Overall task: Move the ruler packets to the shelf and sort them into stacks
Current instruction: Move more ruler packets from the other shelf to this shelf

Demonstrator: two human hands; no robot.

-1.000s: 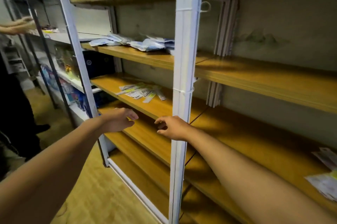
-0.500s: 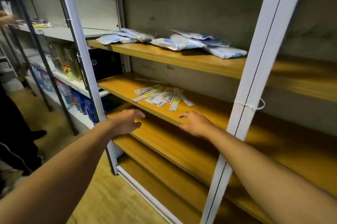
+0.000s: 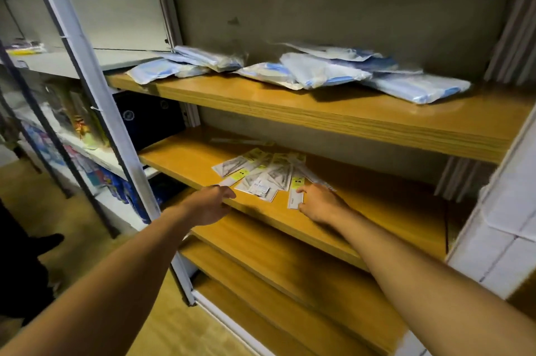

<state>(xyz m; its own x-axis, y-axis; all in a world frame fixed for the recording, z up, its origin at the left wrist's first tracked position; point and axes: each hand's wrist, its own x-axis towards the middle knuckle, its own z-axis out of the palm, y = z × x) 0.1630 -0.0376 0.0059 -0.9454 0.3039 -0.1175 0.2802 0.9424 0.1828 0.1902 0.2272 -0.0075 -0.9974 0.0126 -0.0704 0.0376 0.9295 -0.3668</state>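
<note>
Several ruler packets (image 3: 262, 173), clear sleeves with yellow labels, lie fanned out on the middle wooden shelf (image 3: 362, 205). My left hand (image 3: 210, 205) reaches the shelf's front edge just left of the fan, its fingertips touching the nearest packet's end. Resting on the shelf at the fan's right side, my right hand (image 3: 319, 205) has its fingers spread against one upright packet (image 3: 296, 192). Neither hand has lifted a packet.
Blue and white plastic bags (image 3: 319, 71) are piled on the shelf above. White metal uprights stand at left (image 3: 95, 89) and right (image 3: 499, 210). A neighbouring rack at left holds colourful goods (image 3: 87, 152). Lower wooden shelves (image 3: 290, 268) lie below; a person's dark leg (image 3: 23, 263) stands at far left.
I have moved closer to the shelf. Both hands have travelled forward from below the shelf edge to the fan of packets and now touch them.
</note>
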